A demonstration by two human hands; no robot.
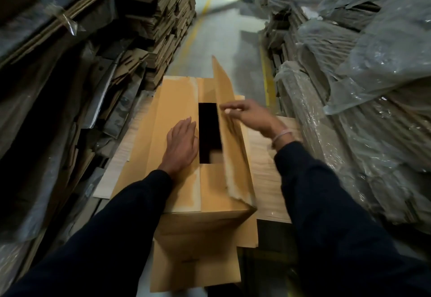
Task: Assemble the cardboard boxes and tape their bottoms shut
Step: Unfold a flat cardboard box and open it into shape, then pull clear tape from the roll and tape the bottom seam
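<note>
A brown cardboard box [177, 103] stands in front of me with its flaps turned up toward the camera. My left hand [182, 142] lies flat on the folded-down left flap, fingers straight, pressing it. The right flap [227, 110] stands almost upright, tilted slightly inward. My right hand [249, 117] touches the outer face of that flap with straight fingers, blurred by motion. A dark gap [208, 131] between the two long flaps shows the inside of the box. No tape or dispenser is in view.
Flat cardboard sheets [270, 180] lie under the box. Tall stacks of flattened cartons [161, 23] rise on the left. Plastic-wrapped bundles [373, 86] fill the right. A grey aisle floor with yellow lines [224, 40] runs ahead.
</note>
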